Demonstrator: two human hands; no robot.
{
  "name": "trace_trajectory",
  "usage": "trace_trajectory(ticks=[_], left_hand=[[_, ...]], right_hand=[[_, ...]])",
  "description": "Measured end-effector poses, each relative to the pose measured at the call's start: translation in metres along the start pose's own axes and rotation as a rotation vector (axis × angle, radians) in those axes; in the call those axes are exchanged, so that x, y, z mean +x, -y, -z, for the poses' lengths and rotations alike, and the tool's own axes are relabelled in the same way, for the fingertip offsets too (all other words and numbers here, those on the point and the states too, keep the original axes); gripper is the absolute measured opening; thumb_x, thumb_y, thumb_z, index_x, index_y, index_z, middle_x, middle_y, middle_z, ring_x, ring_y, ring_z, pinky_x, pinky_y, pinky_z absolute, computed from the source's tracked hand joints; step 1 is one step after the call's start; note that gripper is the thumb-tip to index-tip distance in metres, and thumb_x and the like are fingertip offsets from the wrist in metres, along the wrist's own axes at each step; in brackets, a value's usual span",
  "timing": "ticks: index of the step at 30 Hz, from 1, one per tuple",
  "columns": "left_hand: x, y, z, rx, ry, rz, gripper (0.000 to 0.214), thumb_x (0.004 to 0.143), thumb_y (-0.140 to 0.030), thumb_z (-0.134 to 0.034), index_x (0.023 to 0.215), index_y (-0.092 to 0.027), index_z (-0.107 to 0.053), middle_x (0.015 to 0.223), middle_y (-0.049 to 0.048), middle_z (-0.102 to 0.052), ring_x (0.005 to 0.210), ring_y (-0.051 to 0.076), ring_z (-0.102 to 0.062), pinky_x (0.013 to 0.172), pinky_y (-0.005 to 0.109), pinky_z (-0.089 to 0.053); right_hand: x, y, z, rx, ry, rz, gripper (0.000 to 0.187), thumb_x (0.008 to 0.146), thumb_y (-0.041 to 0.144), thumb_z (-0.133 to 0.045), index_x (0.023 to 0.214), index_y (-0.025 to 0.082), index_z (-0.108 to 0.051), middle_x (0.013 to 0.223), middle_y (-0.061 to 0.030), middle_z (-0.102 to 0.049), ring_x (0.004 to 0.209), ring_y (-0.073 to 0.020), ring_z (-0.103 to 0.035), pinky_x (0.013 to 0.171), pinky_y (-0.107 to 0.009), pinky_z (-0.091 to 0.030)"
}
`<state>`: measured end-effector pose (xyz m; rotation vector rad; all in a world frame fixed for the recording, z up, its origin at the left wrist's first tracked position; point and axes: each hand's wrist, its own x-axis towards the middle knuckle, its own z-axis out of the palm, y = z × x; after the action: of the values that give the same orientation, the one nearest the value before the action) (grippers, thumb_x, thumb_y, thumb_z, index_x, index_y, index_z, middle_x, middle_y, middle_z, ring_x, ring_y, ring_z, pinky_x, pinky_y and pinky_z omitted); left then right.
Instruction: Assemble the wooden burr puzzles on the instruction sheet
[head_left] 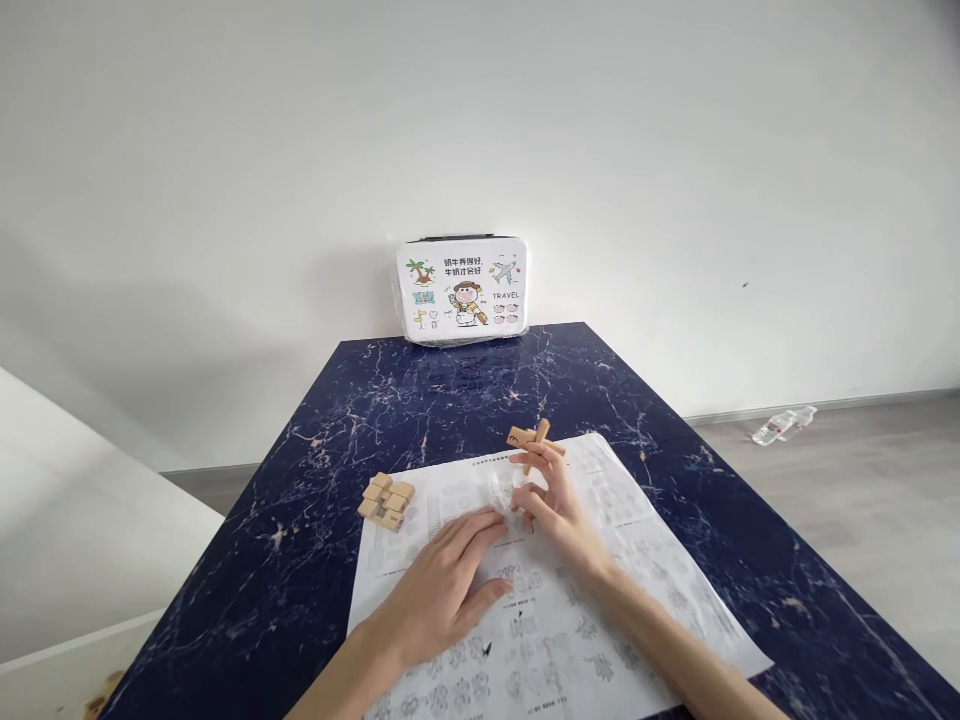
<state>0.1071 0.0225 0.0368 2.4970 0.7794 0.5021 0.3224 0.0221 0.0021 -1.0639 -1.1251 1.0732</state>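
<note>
Resting left hand (450, 575) flat, right hand (553, 508) curled against unfinished-looking sticks (519, 438), with finished-looking blocks (397, 495) at far-left corner of paper (664, 560).

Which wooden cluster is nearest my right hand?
The crossed cluster, at your right hand; the compact cluster sits at the paper's far left corner.

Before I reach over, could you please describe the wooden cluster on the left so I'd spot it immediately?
On the dark blue marbled table lies a printed sheet. At its far left corner sits a compact cluster of wooden blocks. Unlike the crossed wooden pieces at the right hand, no hand touches it.
</note>
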Motion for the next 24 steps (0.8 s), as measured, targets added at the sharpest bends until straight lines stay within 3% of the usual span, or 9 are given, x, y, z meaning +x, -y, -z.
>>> trace_trajectory(ticks=[5,9,13,18,21,24], left_hand=[[0.0,0.002,-0.002,-0.037,-0.058,0.057,0.041,0.11,-0.039,-0.056,0.15,-0.035,-0.049,0.148,0.0074,-0.062,0.137,0.033,-0.06,0.114,0.056,-0.054],[-0.001,0.008,-0.005,-0.112,-0.221,0.197,0.029,0.112,-0.04,-0.05,0.139,-0.032,-0.05,0.137,0.0084,-0.063,0.127,0.031,-0.063,0.108,0.054,-0.056],[-0.002,0.012,-0.006,-0.217,-0.357,0.281,0.05,0.105,-0.053,-0.061,0.146,-0.034,-0.041,0.146,0.0116,-0.055,0.13,0.035,-0.06,0.109,0.059,-0.053],[-0.001,0.009,-0.003,-0.364,-0.287,0.216,0.092,0.089,-0.075,-0.071,0.161,-0.037,-0.029,0.167,0.0145,-0.038,0.15,0.043,-0.042,0.12,0.067,-0.041],[-0.001,0.007,-0.001,-0.408,-0.218,0.186,0.101,0.082,-0.08,-0.074,0.162,-0.038,-0.03,0.166,0.0137,-0.042,0.149,0.043,-0.045,0.121,0.067,-0.04],[-0.001,0.007,0.0,-0.409,-0.194,0.212,0.101,0.08,-0.074,-0.082,0.161,-0.038,-0.034,0.163,0.013,-0.048,0.146,0.043,-0.049,0.12,0.067,-0.041]], right_hand=[[-0.001,0.003,-0.004,0.06,-0.002,-0.044,0.027,0.099,0.049,-0.063,0.11,0.025,-0.055,0.104,-0.0038,-0.062,0.062,-0.0131,-0.05,0.052,-0.027,-0.041],[-0.003,0.009,-0.003,0.085,0.025,-0.064,0.043,0.101,0.063,-0.058,0.085,0.024,-0.053,0.076,0.0011,-0.053,0.058,-0.0146,-0.043,0.055,-0.03,-0.037],[-0.005,0.013,-0.002,0.072,0.078,-0.102,0.052,0.1,0.069,-0.055,0.074,0.025,-0.044,0.061,0.0037,-0.044,0.055,-0.0154,-0.037,0.055,-0.031,-0.034],[-0.009,0.014,-0.005,0.07,0.262,-0.122,0.057,0.099,0.07,-0.054,0.068,0.025,-0.037,0.056,0.006,-0.038,0.052,-0.0134,-0.033,0.057,-0.03,-0.032],[-0.012,0.016,-0.006,0.071,0.359,-0.156,0.058,0.097,0.069,-0.057,0.067,0.025,-0.036,0.057,0.0068,-0.036,0.052,-0.0119,-0.03,0.054,-0.029,-0.026],[-0.013,0.019,-0.007,0.049,0.397,-0.162,0.055,0.099,0.066,-0.056,0.068,0.025,-0.035,0.057,0.007,-0.037,0.052,-0.0114,-0.027,0.054,-0.029,-0.024]])
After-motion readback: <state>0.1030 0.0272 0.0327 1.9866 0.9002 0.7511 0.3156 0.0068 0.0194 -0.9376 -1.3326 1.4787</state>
